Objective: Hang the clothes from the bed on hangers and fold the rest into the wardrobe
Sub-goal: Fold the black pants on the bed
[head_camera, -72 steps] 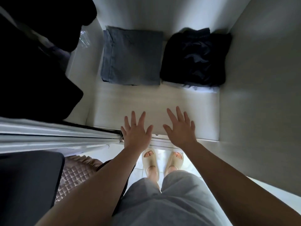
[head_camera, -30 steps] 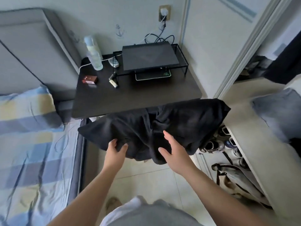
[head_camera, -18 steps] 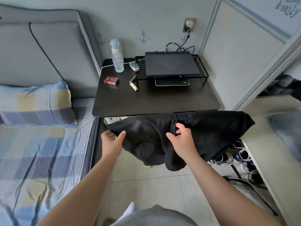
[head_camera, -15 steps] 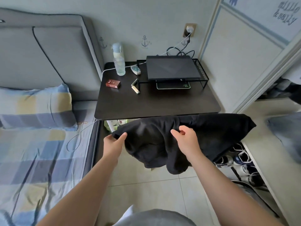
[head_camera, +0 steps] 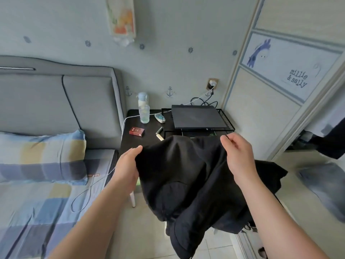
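Head: edge of black garment (head_camera: 186, 174) in left hand (head_camera: 127, 165), right hand (head_camera: 239, 156), midair

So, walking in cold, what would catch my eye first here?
The black garment held up mid-frame, pinched at its top edge by the left hand and right hand. Behind it stands a dark bedside table with a water bottle; the checked pillow lies left.

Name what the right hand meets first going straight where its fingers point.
Beyond the black garment it pinches, the right hand would likely meet the closed laptop on its rack; depth is unclear.
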Tool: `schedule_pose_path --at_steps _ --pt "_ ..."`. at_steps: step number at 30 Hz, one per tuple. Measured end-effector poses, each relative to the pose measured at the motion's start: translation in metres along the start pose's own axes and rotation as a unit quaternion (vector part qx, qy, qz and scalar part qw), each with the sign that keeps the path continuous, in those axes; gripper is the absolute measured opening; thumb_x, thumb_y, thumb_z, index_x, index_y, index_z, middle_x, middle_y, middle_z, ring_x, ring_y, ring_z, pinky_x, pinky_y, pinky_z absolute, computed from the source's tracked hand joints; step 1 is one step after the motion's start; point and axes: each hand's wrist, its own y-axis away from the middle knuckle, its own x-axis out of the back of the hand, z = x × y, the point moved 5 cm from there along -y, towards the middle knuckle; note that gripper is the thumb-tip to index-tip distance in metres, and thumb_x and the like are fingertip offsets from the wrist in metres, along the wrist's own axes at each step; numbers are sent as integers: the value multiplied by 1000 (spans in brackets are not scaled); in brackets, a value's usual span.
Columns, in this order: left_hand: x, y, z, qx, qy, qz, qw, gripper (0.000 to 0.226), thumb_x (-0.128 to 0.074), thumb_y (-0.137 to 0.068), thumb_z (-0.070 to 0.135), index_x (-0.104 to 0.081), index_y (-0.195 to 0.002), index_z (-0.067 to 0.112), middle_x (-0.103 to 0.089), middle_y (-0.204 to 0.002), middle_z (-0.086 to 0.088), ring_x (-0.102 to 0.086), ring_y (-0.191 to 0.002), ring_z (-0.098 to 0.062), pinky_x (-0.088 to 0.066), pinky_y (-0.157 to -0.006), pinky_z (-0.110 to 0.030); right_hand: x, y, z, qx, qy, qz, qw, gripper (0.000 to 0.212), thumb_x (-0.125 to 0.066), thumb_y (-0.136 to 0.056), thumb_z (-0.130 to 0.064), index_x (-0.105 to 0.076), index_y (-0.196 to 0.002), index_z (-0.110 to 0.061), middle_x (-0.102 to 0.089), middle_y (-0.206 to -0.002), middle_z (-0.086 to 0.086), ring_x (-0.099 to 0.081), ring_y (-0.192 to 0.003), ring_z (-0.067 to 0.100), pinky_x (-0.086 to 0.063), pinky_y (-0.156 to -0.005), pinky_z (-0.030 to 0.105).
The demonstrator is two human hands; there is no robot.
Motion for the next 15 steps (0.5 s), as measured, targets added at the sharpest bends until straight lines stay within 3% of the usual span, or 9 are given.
schedule_pose_path --at_steps 4,7,9,12,15 --pt "-1 16 86 -79 30 -3 996 18 -60 -96 24 -69 -103 10 -75 -99 -11 -72 -87 -23 -54 -73 -35 -13 -1 -86 102 -42 -48 993 27 -59 -98 -15 -53 -75 -1 -37 -56 -8 -34 -54 5 -31 -52 16" --pt "8 31 161 -163 35 -3 986 17 -69 -91 30 -71 -93 13 -77 -85 -7 -74 -79 -22 -56 -61 -30 -33 8 -155 181 -56 -85 978 29 -61 -95 -24 -53 -72 -8 -44 -59 -6 -39 -58 8 -34 -57 21" --pt "15 47 210 -213 19 -9 977 28 -76 -85 37 -71 -96 12 -78 -88 -9 -76 -81 -23 -58 -63 -31 -51 16 -195 214 -56 -111 969 29 -60 -91 -32 -54 -71 -11 -66 -81 -15 -57 -74 9 -42 -72 24" --pt "32 75 273 -269 7 -6 963 36 -81 -81 34 -70 -103 7 -77 -93 -12 -76 -85 -28 -60 -66 -36 -82 29 -245 253 -67 -135 956 26 -65 -92 -30 -62 -74 -12 -69 -117 -14 -61 -114 7 -42 -98 29" --pt "60 104 328 -331 -14 19 943 23 -76 -84 17 -67 -100 3 -76 -93 -18 -75 -88 -35 -62 -70 -45 -117 46 -285 278 -95 -166 941 23 -67 -95 -21 -64 -74 -11 -67 -121 -18 -61 -114 3 -43 -97 25"
